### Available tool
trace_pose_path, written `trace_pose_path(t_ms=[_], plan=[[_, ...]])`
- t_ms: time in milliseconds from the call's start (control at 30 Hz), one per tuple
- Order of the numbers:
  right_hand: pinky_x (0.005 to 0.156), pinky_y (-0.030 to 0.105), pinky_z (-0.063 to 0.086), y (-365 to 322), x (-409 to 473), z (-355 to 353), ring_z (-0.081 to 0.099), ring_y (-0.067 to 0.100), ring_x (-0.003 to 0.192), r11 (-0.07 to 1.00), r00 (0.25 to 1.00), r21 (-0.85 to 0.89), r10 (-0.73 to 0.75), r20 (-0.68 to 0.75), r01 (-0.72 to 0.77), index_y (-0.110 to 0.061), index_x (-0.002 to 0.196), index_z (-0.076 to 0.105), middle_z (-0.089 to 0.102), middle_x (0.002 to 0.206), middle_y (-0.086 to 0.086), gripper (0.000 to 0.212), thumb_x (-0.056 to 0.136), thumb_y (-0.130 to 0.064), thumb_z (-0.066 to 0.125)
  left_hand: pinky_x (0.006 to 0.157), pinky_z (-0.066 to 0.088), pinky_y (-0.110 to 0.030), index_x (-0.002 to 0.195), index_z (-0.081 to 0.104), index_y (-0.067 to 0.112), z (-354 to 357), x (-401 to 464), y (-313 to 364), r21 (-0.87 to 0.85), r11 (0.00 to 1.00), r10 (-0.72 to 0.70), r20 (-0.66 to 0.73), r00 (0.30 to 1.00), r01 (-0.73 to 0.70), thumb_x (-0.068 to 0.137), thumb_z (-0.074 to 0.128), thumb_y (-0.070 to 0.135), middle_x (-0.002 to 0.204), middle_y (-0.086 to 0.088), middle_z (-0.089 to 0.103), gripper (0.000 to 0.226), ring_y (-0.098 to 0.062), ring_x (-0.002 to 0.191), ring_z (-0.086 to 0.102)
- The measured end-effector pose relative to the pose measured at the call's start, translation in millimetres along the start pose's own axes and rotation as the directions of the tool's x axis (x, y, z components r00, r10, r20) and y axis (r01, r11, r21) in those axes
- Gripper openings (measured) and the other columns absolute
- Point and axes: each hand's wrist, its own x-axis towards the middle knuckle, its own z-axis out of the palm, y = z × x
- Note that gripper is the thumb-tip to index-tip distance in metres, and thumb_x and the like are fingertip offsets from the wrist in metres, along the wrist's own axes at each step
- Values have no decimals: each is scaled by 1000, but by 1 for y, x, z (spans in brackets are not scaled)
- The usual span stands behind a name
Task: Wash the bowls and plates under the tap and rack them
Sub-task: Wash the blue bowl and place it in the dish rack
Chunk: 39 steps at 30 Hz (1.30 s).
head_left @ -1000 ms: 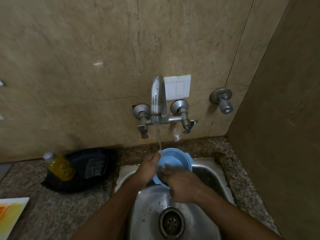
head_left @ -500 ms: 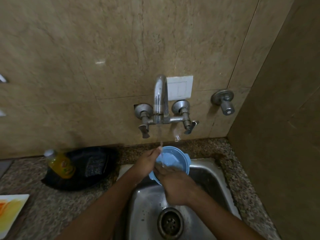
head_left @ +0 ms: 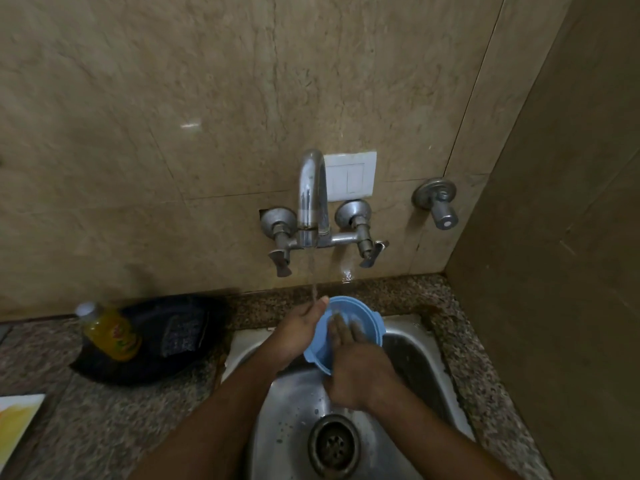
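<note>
A light blue plastic bowl is tilted toward me over the steel sink, just right of the thin stream of water falling from the tap. My left hand grips the bowl's left rim, its fingertips in the stream. My right hand lies across the bowl's front rim with its fingers flat inside the bowl. No rack is in view.
A yellow-green bottle leans on a dark bag on the granite counter left of the sink. A second valve juts from the wall at right. A side wall closes the right. The drain sits near me.
My right hand's fingers have stretched further up into the bowl. The bowl stays under the tap with my left hand on its rim.
</note>
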Motion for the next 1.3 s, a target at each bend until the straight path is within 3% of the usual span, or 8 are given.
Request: trace_pose_path(t_ms=[233, 367, 467, 633, 833, 933, 1100, 1300], plan=[[122, 41, 6, 2, 7, 8, -1, 31, 152, 996, 997, -47, -81, -6, 80, -10, 157, -7, -10, 164, 12, 97, 88, -33, 57, 92, 54, -48, 101, 72, 14, -5, -5, -11, 48, 999, 6, -39, 999, -4, 98, 46, 51, 94, -11, 75, 45, -28, 92, 71], [122, 42, 12, -13, 11, 5, -3, 33, 151, 991, 994, -91, 99, 55, -94, 0, 153, -9, -14, 162, 19, 92, 93, -30, 54, 81, 52, -54, 92, 69, 8, -1, -2, -8, 98, 989, 117, -107, 987, -107, 89, 48, 63, 85, -22, 69, 59, -41, 83, 65], [120, 45, 19, -22, 6, 2, 4, 38, 150, 985, 991, -146, 101, 90, -88, 6, 153, 5, -3, 161, 29, 78, 99, -31, 47, 78, 51, -54, 86, 70, 12, -1, -1, -19, 92, 991, 112, -138, 984, -100, 94, 50, 55, 74, -10, 68, 48, -29, 70, 63], [122, 46, 7, -17, 14, 0, -8, 35, 151, 999, 1000, -34, -26, 14, 26, -6, 156, -9, -16, 161, 22, 99, 88, -27, 60, 84, 56, -36, 94, 73, 15, -11, 0, -8, 33, 997, 68, -56, 996, -66, 101, 45, 45, 88, -5, 76, 41, -19, 87, 72], [82, 39, 58, 6, 13, 6, 66, 26, 102, 949, 944, -23, -316, -97, 315, -28, 137, 40, 62, 126, 1, 70, 75, -18, 71, 78, 57, -33, 88, 75, 15, -21, -4, -12, -43, 996, 78, -102, 992, -83, 100, 48, 37, 84, -4, 77, 36, -20, 84, 73], [79, 34, 57, 11, 12, 7, 65, 23, 100, 959, 940, -41, -284, -187, 281, -27, 133, 49, 62, 121, -2, 62, 75, -20, 69, 85, 56, -38, 93, 75, 16, -19, -1, -14, -41, 994, 93, -111, 989, -98, 100, 49, 38, 91, -8, 77, 35, -23, 90, 72], [85, 34, 48, -9, 6, 7, 56, 26, 107, 946, 959, 204, -216, -181, 252, -13, 122, 47, 54, 121, 9, 54, 73, -9, 69, 67, 44, -14, 78, 68, 14, -13, -4, 0, 153, 968, 213, -70, 975, -200, 101, 48, 30, 68, 9, 67, 34, 6, 64, 58], [97, 40, 46, -9, 23, 12, 54, 29, 114, 961, 948, 57, -254, -193, 269, -8, 132, 46, 55, 126, 13, 66, 72, -16, 73, 62, 45, -12, 80, 67, 20, -12, -9, 5, 207, 946, 256, -8, 967, -249, 102, 47, 31, 67, 8, 67, 31, 1, 64, 60]])
